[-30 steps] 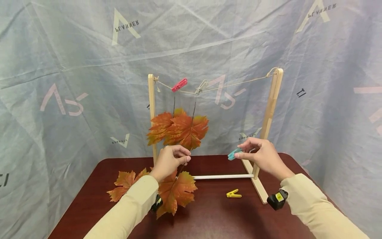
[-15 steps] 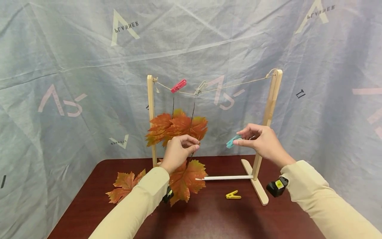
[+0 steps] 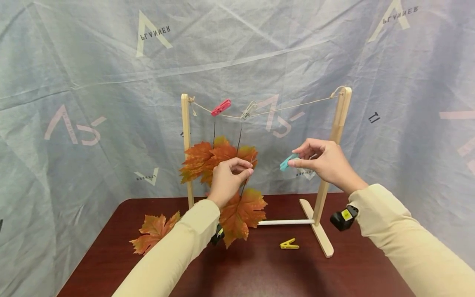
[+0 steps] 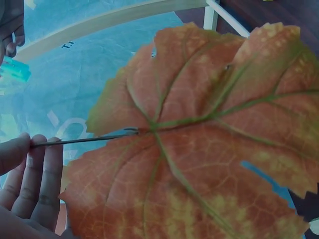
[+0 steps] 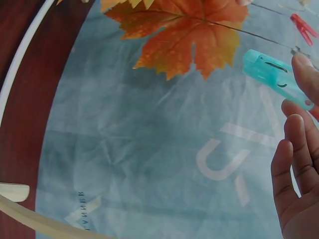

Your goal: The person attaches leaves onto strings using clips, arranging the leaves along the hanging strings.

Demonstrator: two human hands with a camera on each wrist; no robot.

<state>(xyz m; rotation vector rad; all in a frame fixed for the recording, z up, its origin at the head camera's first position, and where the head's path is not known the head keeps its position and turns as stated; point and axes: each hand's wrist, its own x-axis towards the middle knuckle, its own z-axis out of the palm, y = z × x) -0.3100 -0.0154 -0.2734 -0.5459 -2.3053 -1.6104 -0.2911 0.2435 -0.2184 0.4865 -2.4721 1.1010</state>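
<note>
My left hand pinches the thin dark stem of an orange maple leaf, which hangs below the fingers. In the left wrist view that leaf fills most of the picture, its stem between thumb and fingertips. My right hand pinches a turquoise clothespin between thumb and fingers, right of the left hand and below the string. Two leaves hang by their stems from the string, one under a pink clothespin, the other leaf under a white clothespin.
The string spans two wooden posts joined low down by a white rod. On the dark red table lie a yellow clothespin and another orange leaf, partly behind the left sleeve. A grey printed cloth hangs behind.
My left hand has moved up and to the right, carrying the leaf off its lower position. My right hand has risen with the turquoise clothespin.
</note>
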